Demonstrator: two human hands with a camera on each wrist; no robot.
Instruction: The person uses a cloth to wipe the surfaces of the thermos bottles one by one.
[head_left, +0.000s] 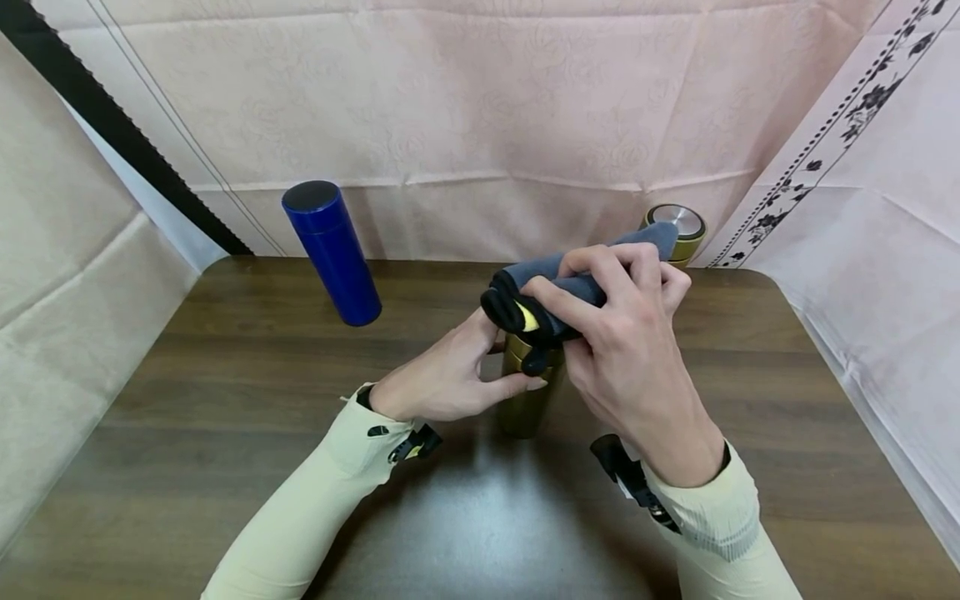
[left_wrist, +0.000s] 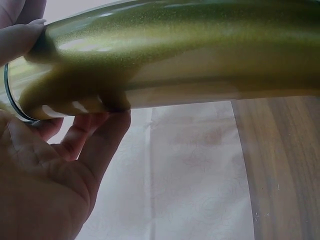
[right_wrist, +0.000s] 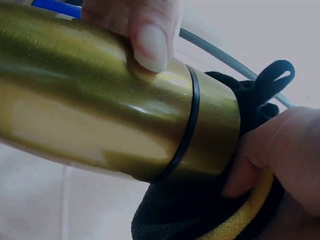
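A gold thermos bottle (head_left: 522,410) stands in front of me, its upper part between my hands. My left hand (head_left: 450,382) holds it near the top; in the left wrist view the thumb and fingers lie on either side of the bottle (left_wrist: 190,60). My right hand (head_left: 628,337) grips a folded grey-blue cloth (head_left: 534,273) with black and yellow edging over the bottle's top. Against the gold lid (right_wrist: 215,132), above a dark ring, the cloth (right_wrist: 170,210) is pressed in the right wrist view. The lid's top face is hidden under it.
A blue bottle (head_left: 330,254) with a dark top stands at the back left of the wooden table (head_left: 187,467). Behind my right hand is another gold bottle (head_left: 686,250) with a silvery top. Pale cloth hangings (head_left: 450,108) enclose the back and sides.
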